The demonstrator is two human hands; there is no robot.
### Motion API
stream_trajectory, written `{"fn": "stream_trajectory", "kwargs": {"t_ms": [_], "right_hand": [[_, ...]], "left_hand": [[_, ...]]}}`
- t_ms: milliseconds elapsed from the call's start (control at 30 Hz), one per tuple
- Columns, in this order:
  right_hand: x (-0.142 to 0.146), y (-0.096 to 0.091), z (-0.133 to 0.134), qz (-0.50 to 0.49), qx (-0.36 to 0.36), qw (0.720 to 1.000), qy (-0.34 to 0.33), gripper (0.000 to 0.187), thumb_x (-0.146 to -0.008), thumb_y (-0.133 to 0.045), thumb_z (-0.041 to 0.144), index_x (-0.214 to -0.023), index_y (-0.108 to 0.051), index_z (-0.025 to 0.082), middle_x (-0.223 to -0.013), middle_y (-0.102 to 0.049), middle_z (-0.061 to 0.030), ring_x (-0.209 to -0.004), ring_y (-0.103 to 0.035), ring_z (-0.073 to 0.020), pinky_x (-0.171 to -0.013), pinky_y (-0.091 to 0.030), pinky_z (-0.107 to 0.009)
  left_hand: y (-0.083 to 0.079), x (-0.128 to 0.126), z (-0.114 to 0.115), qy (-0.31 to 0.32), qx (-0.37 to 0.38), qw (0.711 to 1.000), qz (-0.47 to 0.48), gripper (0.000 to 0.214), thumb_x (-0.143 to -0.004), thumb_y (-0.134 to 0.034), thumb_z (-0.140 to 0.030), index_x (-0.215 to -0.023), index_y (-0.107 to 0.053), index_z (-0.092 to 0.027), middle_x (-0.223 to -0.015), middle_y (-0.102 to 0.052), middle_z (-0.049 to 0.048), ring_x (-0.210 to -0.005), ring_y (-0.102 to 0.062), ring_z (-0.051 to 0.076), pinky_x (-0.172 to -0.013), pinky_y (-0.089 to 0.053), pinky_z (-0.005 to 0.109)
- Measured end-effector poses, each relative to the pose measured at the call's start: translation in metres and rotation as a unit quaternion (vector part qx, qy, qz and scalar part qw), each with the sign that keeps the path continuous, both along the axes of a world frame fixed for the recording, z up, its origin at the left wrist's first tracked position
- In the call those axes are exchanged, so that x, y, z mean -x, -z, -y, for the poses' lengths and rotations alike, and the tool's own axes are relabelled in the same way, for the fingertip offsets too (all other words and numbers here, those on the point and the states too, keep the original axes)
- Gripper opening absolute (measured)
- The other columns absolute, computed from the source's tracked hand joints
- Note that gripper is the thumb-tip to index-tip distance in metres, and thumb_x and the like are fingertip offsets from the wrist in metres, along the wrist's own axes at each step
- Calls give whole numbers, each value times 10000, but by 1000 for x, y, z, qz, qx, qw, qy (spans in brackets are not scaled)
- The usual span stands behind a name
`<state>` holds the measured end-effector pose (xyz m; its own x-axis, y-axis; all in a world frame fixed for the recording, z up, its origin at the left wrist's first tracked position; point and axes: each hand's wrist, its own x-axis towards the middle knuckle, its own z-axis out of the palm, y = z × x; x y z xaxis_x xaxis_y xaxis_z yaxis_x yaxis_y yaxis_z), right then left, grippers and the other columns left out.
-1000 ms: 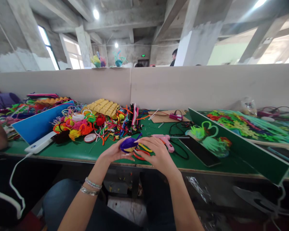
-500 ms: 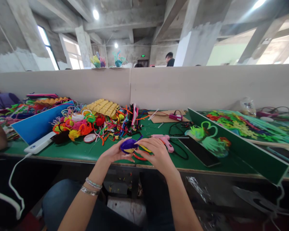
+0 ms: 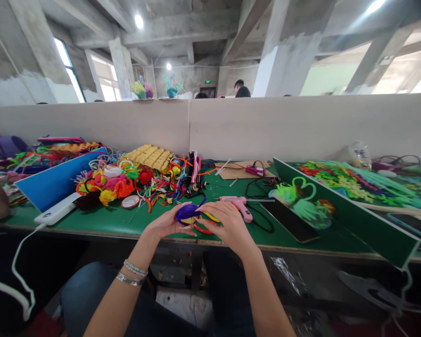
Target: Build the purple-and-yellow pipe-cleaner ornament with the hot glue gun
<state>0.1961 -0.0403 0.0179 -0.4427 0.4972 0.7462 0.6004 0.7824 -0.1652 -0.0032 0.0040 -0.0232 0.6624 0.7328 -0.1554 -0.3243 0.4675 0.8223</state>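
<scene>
A rounded purple pipe-cleaner piece [image 3: 186, 212] with a pale yellow underside is held over the table's front edge. My left hand [image 3: 170, 221] cups it from the left, fingers closed around it. From the right, my right hand [image 3: 226, 222] pinches its edge near a purple end that sticks up. Yellow [image 3: 210, 216] and red [image 3: 204, 229] pipe cleaners show beneath the right fingers; whether they join the purple piece I cannot tell. Just beyond the right hand lies a pink glue gun [image 3: 242, 207] with a clear glue stick in its back.
A phone [image 3: 289, 220] lies right of the glue gun, beside green pipe-cleaner swans [image 3: 305, 206]. Green [image 3: 347, 213] and blue [image 3: 63, 180] boards stand as dividers. Left are a pile of colourful pipe-cleaner pieces [image 3: 122, 180], an egg tray [image 3: 149, 156] and a white power strip [image 3: 58, 208].
Both hands and the purple piece stay almost still. In the background, a person beyond the partition has shifted slightly left.
</scene>
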Motion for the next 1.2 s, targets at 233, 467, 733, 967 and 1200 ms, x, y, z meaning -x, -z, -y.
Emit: {"fn": "stream_trajectory", "kwargs": {"t_ms": [233,467,733,967,1200], "right_hand": [[1,2,-3,-12,24,1000,0,224,-788,-617,302,-992,-607,209,-976,-672,-39,-926,-606,-176,-868,-450,-341],[2,3,-5,-2,2,1000,20,207,-771,-637,310,-943,-612,198,-922,-680,-35,-876,-613,-172,-831,-458,-325],[3,5,-5,12,-6,1000,19,195,-803,-601,322,-951,-616,196,-927,-683,-39,-863,-608,-175,-815,-441,-320],[-7,-3,-4,-34,42,999,3,264,-755,-645,365,-978,-602,230,-975,-662,-35,-945,-587,-191,-855,-437,-339],[-25,-4,-6,-99,30,993,61,207,-787,-603,377,-928,-597,226,-914,-631,-41,-883,-573,-188,-809,-447,-333]], "left_hand": [[-10,-5,5,-23,22,999,4,287,-761,-567,-422,-929,-635,-200,-725,-651,37,-523,-556,131,-686,-474,376],[-14,-8,7,-14,30,999,-15,322,-711,-623,-445,-813,-664,-142,-637,-645,40,-478,-511,112,-700,-477,375],[-12,-5,6,-37,17,999,-34,347,-688,-643,-449,-861,-645,-149,-711,-667,45,-545,-564,132,-711,-492,378],[-14,-5,6,-33,5,999,-40,354,-831,-445,-447,-840,-632,-146,-597,-605,19,-492,-508,102,-707,-506,370],[-12,-2,3,-83,-25,995,-45,352,-814,-485,-425,-1036,-575,-168,-763,-653,40,-583,-582,126,-677,-520,357]]}}
